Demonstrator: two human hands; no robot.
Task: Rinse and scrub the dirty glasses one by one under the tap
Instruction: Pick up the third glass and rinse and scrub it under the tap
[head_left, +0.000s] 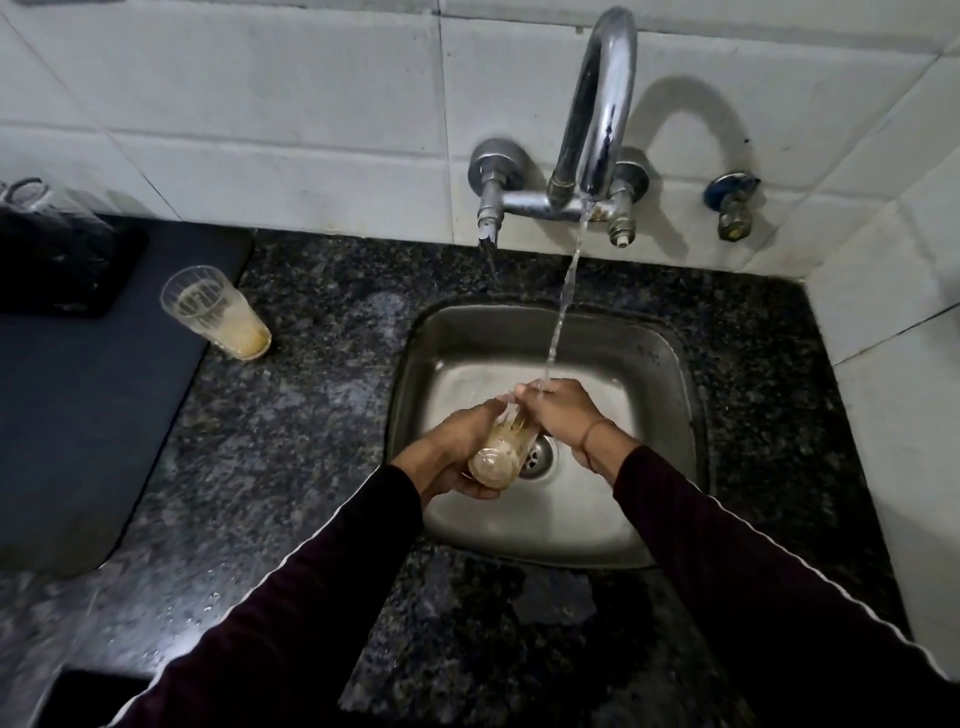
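Glass held in both hands under running tap

Glass (498, 452), smeared inside with tan residue, is tilted over the steel sink (670, 374), its base toward the viewer and its mouth toward the wall. The left hand (452, 457) curls around its lower body and base. The right hand (558, 410) covers the mouth end, fingers bent over the rim; whether they reach inside cannot be told. A thin stream of water (563, 301) from the chrome tap (597, 114) lands on the right hand. A second dirty glass (215, 312) stands upright on the speckled dark stone worktop (311, 389), beside a dark mat (78, 415). White tiles (260, 104) line the walls behind.
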